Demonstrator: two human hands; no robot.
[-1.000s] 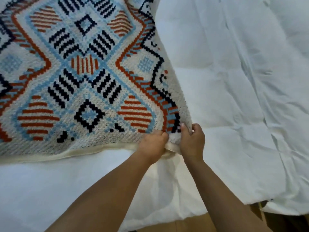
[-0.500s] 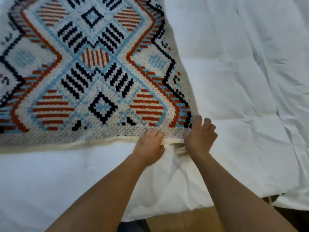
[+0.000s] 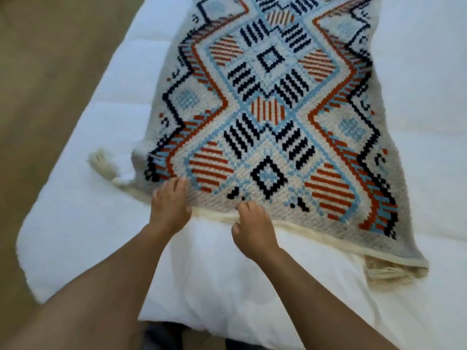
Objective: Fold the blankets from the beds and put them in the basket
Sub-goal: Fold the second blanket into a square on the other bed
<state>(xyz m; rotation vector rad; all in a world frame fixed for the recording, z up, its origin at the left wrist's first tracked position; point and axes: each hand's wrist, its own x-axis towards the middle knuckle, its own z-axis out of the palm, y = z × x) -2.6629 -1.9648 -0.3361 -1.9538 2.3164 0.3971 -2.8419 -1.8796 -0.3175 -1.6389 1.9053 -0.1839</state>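
A knitted blanket [image 3: 278, 117] with a cream ground and a blue, orange and black diamond pattern lies in a long strip on the white bed [image 3: 75, 210], running away from me. My left hand [image 3: 169, 205] rests on its near left corner, palm down, fingers slightly bent on the fabric. My right hand [image 3: 252, 226] is curled into a fist on the cream hem of the near edge, a little right of the left hand. No basket is in view.
A cream tassel [image 3: 101, 160] sticks out from the blanket's left corner, and fringe [image 3: 386, 274] bunches under the near right corner. Brown floor [image 3: 38, 84] runs along the left of the bed. The bed's near edge is just below my forearms.
Both hands left the blanket's near right corner and moved left along the near edge. The view swung left, so the blanket's left edge, a tassel and the floor now show.
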